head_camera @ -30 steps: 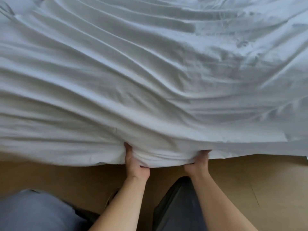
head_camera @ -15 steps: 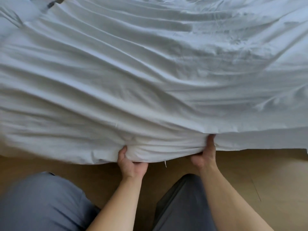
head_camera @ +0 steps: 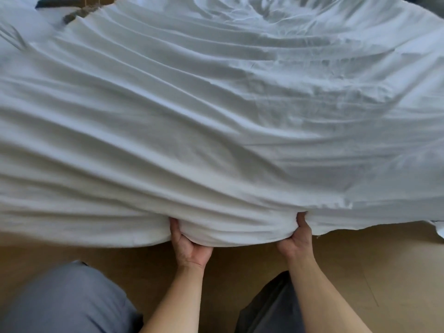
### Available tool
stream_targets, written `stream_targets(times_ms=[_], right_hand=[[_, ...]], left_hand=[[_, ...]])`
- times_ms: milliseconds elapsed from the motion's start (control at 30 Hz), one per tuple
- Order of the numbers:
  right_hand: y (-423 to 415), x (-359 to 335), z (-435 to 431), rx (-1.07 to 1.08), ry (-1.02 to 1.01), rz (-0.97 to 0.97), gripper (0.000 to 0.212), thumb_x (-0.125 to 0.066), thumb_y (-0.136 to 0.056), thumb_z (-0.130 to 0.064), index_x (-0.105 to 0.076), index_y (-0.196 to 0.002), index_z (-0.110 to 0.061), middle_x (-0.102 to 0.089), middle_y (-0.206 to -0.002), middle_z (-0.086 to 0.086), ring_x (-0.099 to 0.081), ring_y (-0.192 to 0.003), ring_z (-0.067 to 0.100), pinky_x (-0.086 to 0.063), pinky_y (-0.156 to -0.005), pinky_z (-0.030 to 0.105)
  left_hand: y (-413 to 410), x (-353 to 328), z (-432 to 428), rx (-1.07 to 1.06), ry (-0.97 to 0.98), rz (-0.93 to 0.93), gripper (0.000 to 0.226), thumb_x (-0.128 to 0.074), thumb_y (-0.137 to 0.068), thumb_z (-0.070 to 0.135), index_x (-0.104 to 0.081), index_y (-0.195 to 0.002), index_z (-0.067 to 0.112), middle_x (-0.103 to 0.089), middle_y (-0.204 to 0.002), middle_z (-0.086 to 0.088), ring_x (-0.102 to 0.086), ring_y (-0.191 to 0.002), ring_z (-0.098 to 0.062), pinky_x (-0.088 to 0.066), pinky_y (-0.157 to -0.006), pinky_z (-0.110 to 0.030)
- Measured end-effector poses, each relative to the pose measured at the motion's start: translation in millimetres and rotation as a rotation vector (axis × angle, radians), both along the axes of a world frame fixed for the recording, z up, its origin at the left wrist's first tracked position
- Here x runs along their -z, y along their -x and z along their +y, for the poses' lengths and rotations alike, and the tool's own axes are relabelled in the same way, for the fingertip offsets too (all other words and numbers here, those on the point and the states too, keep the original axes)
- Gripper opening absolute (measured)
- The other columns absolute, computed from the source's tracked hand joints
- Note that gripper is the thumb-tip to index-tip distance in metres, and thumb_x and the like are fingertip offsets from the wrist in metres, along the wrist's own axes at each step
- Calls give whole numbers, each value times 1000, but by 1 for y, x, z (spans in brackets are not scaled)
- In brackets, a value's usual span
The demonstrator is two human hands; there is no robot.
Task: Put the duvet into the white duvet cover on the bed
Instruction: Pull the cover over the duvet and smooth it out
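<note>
Both hands gripped the near edge of the white duvet cover (head_camera: 216,121): the left hand (head_camera: 189,246) bunching a thick fold, the right hand (head_camera: 296,239) pinching beside it. The cover stretched away from them across the bed, far and wide; neither hand was nearer.

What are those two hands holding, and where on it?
The left hand and right hand both grip the white duvet cover at its bunched near edge.

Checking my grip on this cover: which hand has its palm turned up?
The left hand, palm facing the camera under the bunched duvet cover; the right hand shows its thumb side instead.
</note>
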State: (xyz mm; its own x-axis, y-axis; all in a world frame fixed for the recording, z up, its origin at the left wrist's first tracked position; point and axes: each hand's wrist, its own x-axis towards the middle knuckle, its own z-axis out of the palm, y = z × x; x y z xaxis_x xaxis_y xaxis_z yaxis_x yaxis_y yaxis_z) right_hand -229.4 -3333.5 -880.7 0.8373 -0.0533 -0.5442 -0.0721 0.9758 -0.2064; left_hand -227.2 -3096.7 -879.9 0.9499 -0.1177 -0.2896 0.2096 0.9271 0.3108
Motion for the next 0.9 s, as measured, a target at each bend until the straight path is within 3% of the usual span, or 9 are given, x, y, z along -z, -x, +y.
stream_targets(times_ms=[133,267,400,500,600,667,700,767,900], right_hand=[[-9,0,2,-1,179,212,57,-71,-80,-53,-66,-125,-18,-72,-119,11,-70,-106,36,-58,-82,55],[-9,-4,10,-143,596,619,73,-59,-90,-64,-50,-137,-10,-64,-122,14,-61,-110,37,-53,-97,53],[-3,-63,40,-1132,1266,445,42,-48,-104,-42,-52,-125,-6,-66,-115,12,-67,-104,32,-56,-69,35],[-27,-145,67,-1806,1490,74,32,-45,-105,-30,-64,-104,-4,-71,-84,1,-69,-67,19,-52,-55,24],[-78,-226,84,-1105,1989,-156,28,-48,-94,-30,-65,-81,-12,-70,-71,0,-69,-62,24,-45,-52,26],[-113,-264,85,-177,2493,-240,26,-49,-88,-41,-62,-81,-19,-66,-75,2,-67,-74,29,-44,-61,29],[-128,-273,83,-30,2639,-252,34,-48,-90,-51,-64,-100,-23,-68,-97,5,-65,-96,31,-46,-79,36],[-159,-266,59,-387,2779,-136,72,-32,-88,-79,-42,-145,-36,-41,-154,6,-33,-144,32,-18,-117,55],[-178,-233,-33,-581,2625,309,113,-6,-61,-106,-9,-156,-44,3,-169,-4,5,-154,35,13,-113,69]], left_hand=[[-11,-6,-7,-52,-211,239,63,-66,-89,59,-58,-141,25,-59,-142,-11,-57,-129,-35,-42,-111,-56],[-14,-27,-4,140,-860,696,73,-76,-84,52,-48,-141,15,-60,-130,-12,-57,-118,-33,-47,-103,-49],[-10,-112,-5,1193,-1678,-13,43,-76,-82,54,-62,-110,25,-71,-101,3,-71,-90,-20,-57,-76,-36],[-56,-192,-9,495,-2158,-773,21,-67,-90,43,-71,-89,22,-72,-81,3,-70,-79,-21,-53,-67,-31],[-122,-273,-13,-513,-2239,-1090,25,-57,-85,46,-69,-91,25,-69,-81,1,-65,-74,-25,-44,-61,-28],[-166,-294,-9,-304,-2455,-1029,57,-48,-85,64,-62,-128,29,-65,-122,-6,-62,-108,-31,-49,-86,-40],[-185,-292,-1,-28,-2615,-901,74,-39,-85,76,-47,-146,34,-50,-147,-7,-49,-131,-34,-40,-104,-47],[-209,-274,27,414,-2746,-617,101,-17,-73,97,-15,-158,43,-13,-168,2,-17,-152,-30,-14,-120,-56],[-212,-229,83,461,-2677,-464,125,0,-53,109,2,-158,43,0,-170,5,-5,-155,-28,-7,-123,-52]])
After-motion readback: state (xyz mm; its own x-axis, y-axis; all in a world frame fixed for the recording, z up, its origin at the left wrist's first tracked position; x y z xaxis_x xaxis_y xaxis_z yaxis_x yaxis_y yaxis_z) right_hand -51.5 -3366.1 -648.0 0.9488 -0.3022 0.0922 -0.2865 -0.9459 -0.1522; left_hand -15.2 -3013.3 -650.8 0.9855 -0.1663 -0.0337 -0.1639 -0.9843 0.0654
